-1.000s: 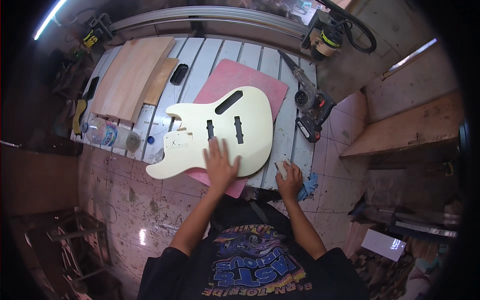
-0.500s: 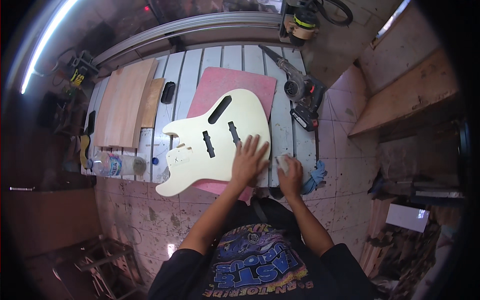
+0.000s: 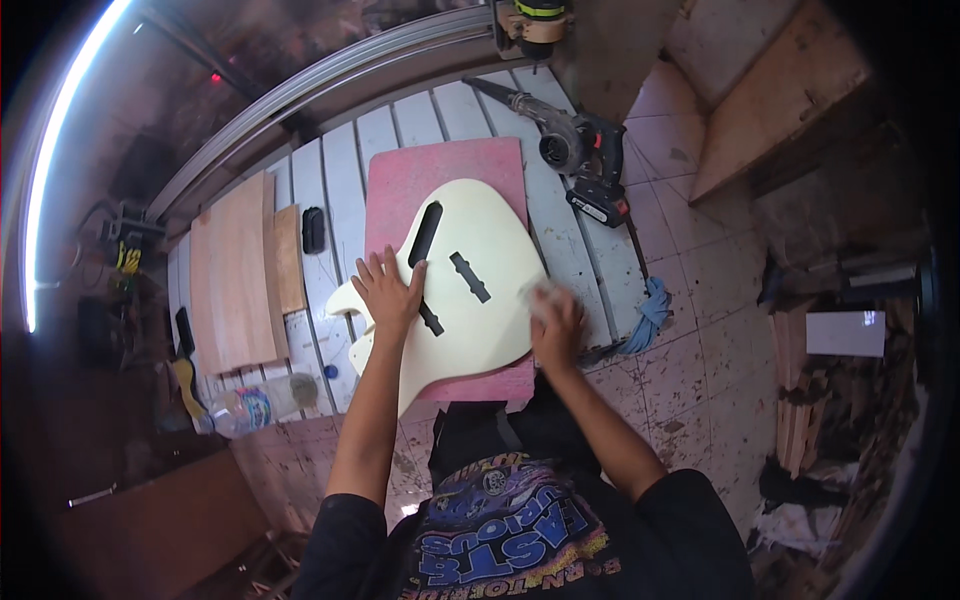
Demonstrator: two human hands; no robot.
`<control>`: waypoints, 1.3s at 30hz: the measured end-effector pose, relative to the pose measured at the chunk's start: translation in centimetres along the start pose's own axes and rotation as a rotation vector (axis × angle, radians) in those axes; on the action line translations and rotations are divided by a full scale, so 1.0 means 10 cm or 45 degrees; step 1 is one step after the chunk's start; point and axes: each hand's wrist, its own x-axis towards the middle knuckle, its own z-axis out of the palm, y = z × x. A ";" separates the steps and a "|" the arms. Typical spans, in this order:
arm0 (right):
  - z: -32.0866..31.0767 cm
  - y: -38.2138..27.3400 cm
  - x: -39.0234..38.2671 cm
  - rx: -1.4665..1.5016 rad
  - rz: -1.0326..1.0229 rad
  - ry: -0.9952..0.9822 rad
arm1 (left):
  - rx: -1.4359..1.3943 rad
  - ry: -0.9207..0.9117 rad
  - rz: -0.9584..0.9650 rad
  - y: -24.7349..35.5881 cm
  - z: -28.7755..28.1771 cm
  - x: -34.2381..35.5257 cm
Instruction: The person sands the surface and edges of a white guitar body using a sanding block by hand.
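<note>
A cream electric guitar body (image 3: 475,335) with dark cut-out slots lies on a pink mat (image 3: 435,160) on the slatted bench. My left hand (image 3: 388,295) rests flat on the body's left part, fingers spread, beside the slots. At the body's right edge, my right hand (image 3: 555,325) grips a small pale block (image 3: 536,298), slightly blurred, against or just over the surface; I cannot tell which.
A cordless blower (image 3: 570,145) and blue gloves (image 3: 650,315) lie at the bench's right. Wooden boards (image 3: 225,275), a black case (image 3: 313,230) and a plastic bottle (image 3: 245,408) sit left. A mounted router (image 3: 530,30) hangs above the back.
The head view has turned and shifted. My left hand has moved to the body's left part; my right hand with the pale block has moved from the bench to the body's right edge.
</note>
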 end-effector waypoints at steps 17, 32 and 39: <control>0.06 -0.83 -0.81 0.002 0.142 0.099 | -0.136 0.056 0.081 0.12 -0.06 0.26; 0.11 -0.65 -0.45 -0.130 0.188 0.139 | -0.168 0.107 0.163 0.04 -0.02 0.20; 0.03 -0.66 -0.22 -0.147 0.241 0.094 | -0.179 0.082 0.182 0.05 -0.05 0.20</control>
